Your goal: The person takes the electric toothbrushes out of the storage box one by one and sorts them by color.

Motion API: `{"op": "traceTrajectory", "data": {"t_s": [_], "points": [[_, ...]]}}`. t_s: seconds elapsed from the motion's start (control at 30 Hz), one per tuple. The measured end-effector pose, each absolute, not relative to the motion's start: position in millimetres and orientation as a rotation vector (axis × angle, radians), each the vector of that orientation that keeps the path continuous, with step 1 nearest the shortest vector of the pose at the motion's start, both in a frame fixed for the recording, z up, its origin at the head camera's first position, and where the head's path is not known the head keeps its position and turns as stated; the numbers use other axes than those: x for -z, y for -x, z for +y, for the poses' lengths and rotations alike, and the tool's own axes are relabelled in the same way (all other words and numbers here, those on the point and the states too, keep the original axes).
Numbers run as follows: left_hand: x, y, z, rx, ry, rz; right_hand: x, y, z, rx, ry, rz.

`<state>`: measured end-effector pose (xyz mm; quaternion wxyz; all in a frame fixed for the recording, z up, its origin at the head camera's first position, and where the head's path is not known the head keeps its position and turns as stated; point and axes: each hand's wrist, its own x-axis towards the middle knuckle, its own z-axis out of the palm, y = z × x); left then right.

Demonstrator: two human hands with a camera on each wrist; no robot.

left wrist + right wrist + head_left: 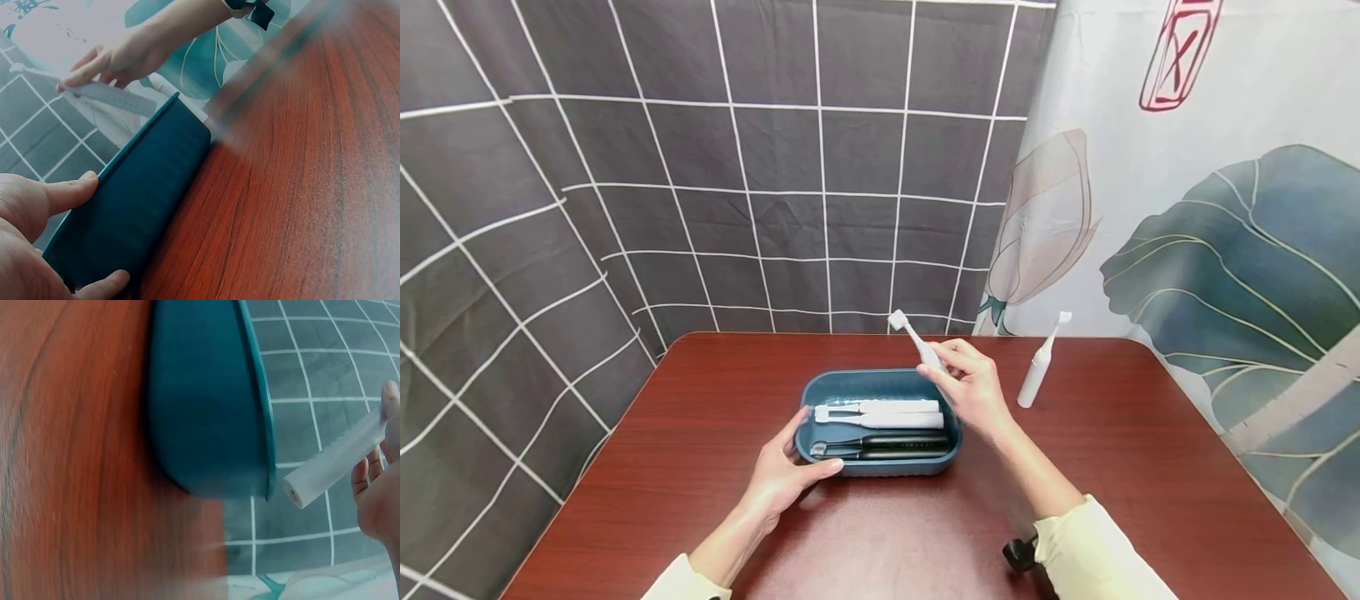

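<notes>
My right hand (972,385) pinches a white electric toothbrush (930,357) above the right back of a blue bin (887,469), its brush head pointing up and left. In the right wrist view the handle's flat base (297,495) shows just beyond the bin's rim. My left hand (782,473) grips the bin's left end, thumb on the near rim. Inside the bin lie white electric toothbrushes (902,421) toward the back and black electric toothbrushes (902,442) along the near side, heads to the left.
Another white electric toothbrush (1036,375) stands upright on the red-brown wooden table (715,400), right of the bin. A grey gridded curtain (775,167) hangs behind the table, and a pale curtain with leaf prints (1225,275) hangs on the right.
</notes>
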<state>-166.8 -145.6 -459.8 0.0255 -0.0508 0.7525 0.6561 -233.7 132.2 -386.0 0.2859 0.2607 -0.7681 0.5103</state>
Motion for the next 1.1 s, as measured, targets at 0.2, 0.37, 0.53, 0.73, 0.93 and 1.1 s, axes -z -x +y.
{"op": "traceTrajectory", "data": {"t_s": [0.2, 0.37, 0.53, 0.73, 0.93, 1.1], "points": [[459, 166, -146, -2.019, 0.153, 2.321, 368, 221, 150, -1.395, -0.588, -2.029], [458, 165, -146, -2.022, 0.149, 2.314, 366, 219, 172, -1.410, -0.513, -2.018], [458, 166, -146, -2.032, 0.146, 2.310, 364, 212, 195, -1.389, -0.440, -1.988], [457, 165, -146, -2.024, 0.147, 2.314, 371, 214, 228, -1.473, -0.384, -1.880], [457, 165, -146, -2.036, 0.147, 2.308, 385, 223, 268, -1.679, -0.328, -1.657], [457, 165, -146, -2.021, 0.149, 2.325, 388, 226, 292, -1.707, -0.246, -1.525]]}}
